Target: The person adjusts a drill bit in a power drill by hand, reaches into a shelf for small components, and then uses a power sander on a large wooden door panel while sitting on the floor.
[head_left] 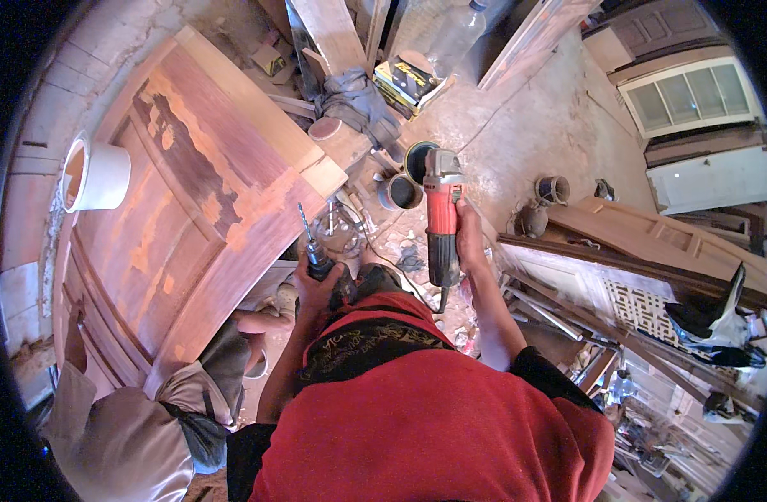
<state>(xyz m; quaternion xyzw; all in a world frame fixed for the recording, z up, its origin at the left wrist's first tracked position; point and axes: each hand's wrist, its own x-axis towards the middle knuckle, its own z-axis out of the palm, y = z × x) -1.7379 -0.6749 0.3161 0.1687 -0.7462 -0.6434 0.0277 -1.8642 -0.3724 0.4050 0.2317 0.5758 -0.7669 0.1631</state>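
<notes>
"What did your left hand (311, 291) have, on the workshop floor (517, 134)?"

"A drill (319, 261). My fingers were wrapped around its dark body, and the long bit (305, 219) pointed up and away from me, near the corner of a reddish wooden door (258, 192) lying at my left."

"And the right hand (470, 238)?"

"Clamped on a red-and-black angle grinder (441, 219). I gripped it along its right side, metal head away from me, cord end toward me. The two tools were well apart, with the drill to the left and the grinder to the right."

"Was anyone else in the scene?"

"A co-worker (124, 435) in a pale brown shirt, at the near end of the door. A white container (107, 177) stood on the door's left part."

"What lay beyond the tools?"

"A can (399, 193) with a dark inside, just left of the grinder, and farther off a bundled grey cloth (358, 105) and a clear bottle (459, 38)."
</notes>
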